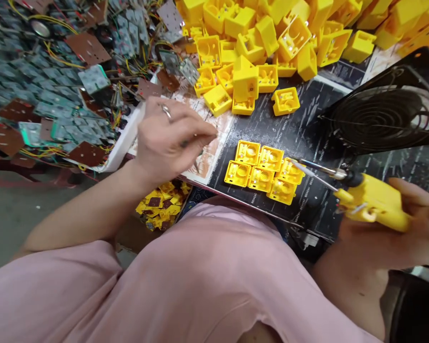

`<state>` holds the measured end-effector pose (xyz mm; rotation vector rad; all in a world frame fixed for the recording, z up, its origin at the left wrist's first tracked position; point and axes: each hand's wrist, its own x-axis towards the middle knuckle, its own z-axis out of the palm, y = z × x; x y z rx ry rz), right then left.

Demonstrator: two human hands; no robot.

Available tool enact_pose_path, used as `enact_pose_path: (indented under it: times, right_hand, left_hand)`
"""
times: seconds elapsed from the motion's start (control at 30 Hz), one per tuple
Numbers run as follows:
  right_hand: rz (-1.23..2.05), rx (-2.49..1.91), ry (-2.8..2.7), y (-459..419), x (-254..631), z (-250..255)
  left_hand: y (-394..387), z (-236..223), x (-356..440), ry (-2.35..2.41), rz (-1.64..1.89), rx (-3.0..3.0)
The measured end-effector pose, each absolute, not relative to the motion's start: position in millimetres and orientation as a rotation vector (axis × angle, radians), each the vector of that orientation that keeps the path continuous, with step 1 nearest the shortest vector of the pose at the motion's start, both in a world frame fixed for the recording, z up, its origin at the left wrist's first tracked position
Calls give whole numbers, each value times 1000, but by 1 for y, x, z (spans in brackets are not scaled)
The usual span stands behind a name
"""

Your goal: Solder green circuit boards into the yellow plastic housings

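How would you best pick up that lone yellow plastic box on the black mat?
Pinch the box by two opposite outer walls, coming down from above. Its open side appears to face up and its walls are flat, so fingers should get an even hold. It sits apart from the pile on the mat, so nothing seems to block the fingers.

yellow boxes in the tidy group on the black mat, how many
6 yellow boxes: three in a back row and three in a front row, packed together on the black mat, left of the right hand. None looks hidden.
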<state>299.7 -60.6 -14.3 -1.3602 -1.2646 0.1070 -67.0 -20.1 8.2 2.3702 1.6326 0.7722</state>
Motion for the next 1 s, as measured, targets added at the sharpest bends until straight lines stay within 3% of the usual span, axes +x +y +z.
enact_pose_path:
  times: [0.07, 0.17, 0.37, 0.53, 1.0]
  right_hand:
    - [23, -1235, -1190, -58, 278, -17]
    - [203, -1200, -1317, -61, 265, -14]
    - [371, -1187, -1292, -55, 276, -19]
    - [532, -1114, -1267, -44, 266, -24]
    - [236, -941, -2032, -46, 246, 1]
  left_hand:
    - [-15, 2, -56, 1579, 604, 2522]
    - [-10, -14, -44, 1512, 466, 2461]
    - [-7, -15, -40, 1516, 505, 2137]
    - [-2, -13, -32, 1555, 497, 2193]
    - [15, -6, -20, 1534, 111, 2606]
